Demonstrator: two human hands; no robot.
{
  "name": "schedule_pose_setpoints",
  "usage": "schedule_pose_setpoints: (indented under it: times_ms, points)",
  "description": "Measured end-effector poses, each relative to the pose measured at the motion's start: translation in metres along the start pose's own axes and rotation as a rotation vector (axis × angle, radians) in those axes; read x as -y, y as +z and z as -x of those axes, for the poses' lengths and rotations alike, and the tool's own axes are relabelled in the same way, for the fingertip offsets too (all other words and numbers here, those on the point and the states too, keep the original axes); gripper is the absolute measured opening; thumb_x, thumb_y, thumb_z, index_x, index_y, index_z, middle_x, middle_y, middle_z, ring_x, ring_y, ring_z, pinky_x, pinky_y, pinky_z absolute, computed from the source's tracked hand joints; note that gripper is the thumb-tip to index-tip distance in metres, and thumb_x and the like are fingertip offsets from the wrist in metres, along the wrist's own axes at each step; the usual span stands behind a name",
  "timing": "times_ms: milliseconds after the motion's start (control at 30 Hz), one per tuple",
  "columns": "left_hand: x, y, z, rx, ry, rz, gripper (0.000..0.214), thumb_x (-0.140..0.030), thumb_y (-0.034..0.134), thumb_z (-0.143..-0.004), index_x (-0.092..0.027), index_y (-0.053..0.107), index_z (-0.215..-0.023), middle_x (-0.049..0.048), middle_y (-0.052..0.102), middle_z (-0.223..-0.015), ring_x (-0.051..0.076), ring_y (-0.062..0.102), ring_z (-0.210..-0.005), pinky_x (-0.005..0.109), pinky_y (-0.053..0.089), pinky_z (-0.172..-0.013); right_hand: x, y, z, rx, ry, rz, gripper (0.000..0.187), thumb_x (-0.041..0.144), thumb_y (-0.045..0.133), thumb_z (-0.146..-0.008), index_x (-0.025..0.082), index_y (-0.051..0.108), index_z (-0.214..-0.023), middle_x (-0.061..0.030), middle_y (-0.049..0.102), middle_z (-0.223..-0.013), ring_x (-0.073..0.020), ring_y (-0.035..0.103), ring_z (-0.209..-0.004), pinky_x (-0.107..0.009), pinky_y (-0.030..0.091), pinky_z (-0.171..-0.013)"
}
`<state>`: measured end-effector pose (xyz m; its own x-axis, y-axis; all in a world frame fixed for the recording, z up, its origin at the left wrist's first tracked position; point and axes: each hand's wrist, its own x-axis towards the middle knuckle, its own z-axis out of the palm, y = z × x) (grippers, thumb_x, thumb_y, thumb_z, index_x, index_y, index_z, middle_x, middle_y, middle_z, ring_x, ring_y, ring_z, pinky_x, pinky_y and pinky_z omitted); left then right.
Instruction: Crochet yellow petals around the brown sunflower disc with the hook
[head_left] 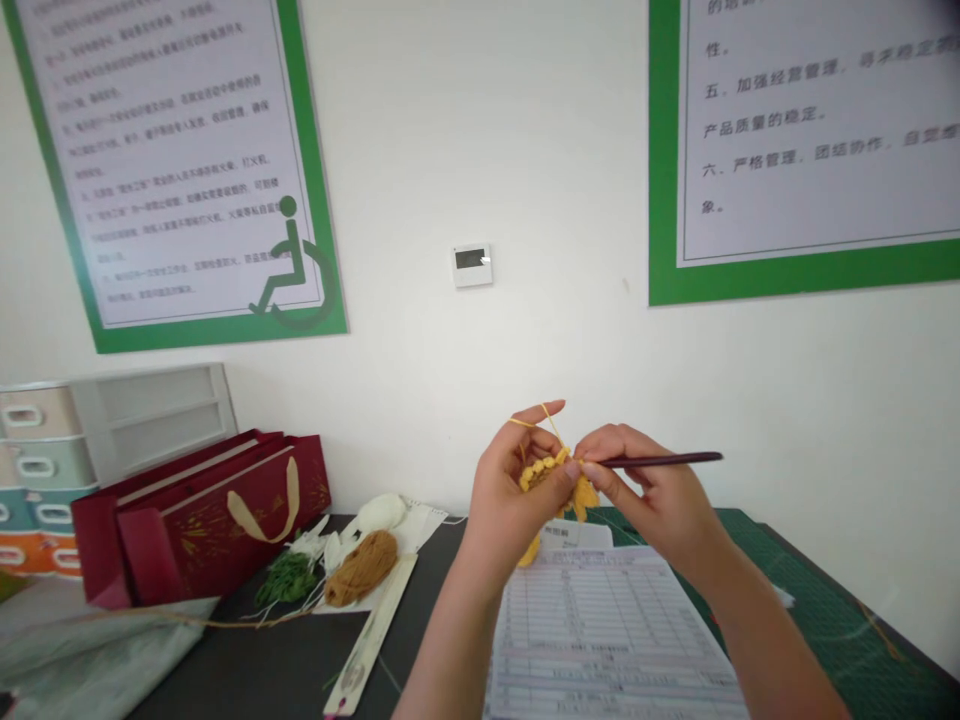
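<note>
My left hand (517,495) pinches a yellow crocheted piece (541,475) between thumb and fingers, with a strand of yellow yarn (541,420) running up over the raised index finger. My right hand (649,490) grips a dark crochet hook (660,461) like a pencil. Its tip is hidden at the piece, behind my fingers. Both hands are held in the air above a printed paper form (600,640).
On the dark table lie a skein of brown yarn (361,568), white yarn (381,513) and green leaves (285,578). A red gift bag (217,525) and plastic drawers (45,470) stand left. A green cutting mat (840,620) lies right, below a wall poster (802,150).
</note>
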<state>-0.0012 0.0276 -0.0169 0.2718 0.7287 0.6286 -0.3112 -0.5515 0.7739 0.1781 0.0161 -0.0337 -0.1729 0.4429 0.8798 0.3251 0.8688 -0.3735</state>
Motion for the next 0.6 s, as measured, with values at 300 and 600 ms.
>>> schedule_pose_setpoints:
  times_ms: [300, 600]
  points:
    - [0.063, 0.003, 0.024, -0.059, -0.176, 0.195, 0.035, -0.027, 0.073, -0.092, -0.017, 0.064, -0.125, -0.0028, 0.062, -0.08, 0.013, 0.059, -0.064, 0.029, 0.051, -0.062, -0.056, 0.034, 0.064, -0.176, 0.078, 0.051, 0.019, 0.035, 0.062, -0.1, 0.016, 0.067, -0.098, -0.003, 0.07, -0.095, -0.0179, 0.069, -0.089, -0.037, 0.059, -0.08]
    - [0.107, -0.005, 0.042, -0.092, -0.239, 0.212, 0.054, -0.021, 0.08, -0.086, -0.019, 0.058, -0.135, -0.0045, 0.061, -0.077, 0.013, 0.056, -0.065, 0.027, 0.048, -0.063, -0.08, 0.054, 0.106, -0.264, 0.188, 0.032, 0.02, 0.034, 0.065, -0.099, 0.016, 0.068, -0.106, -0.0041, 0.071, -0.103, -0.0177, 0.07, -0.09, -0.037, 0.06, -0.08]
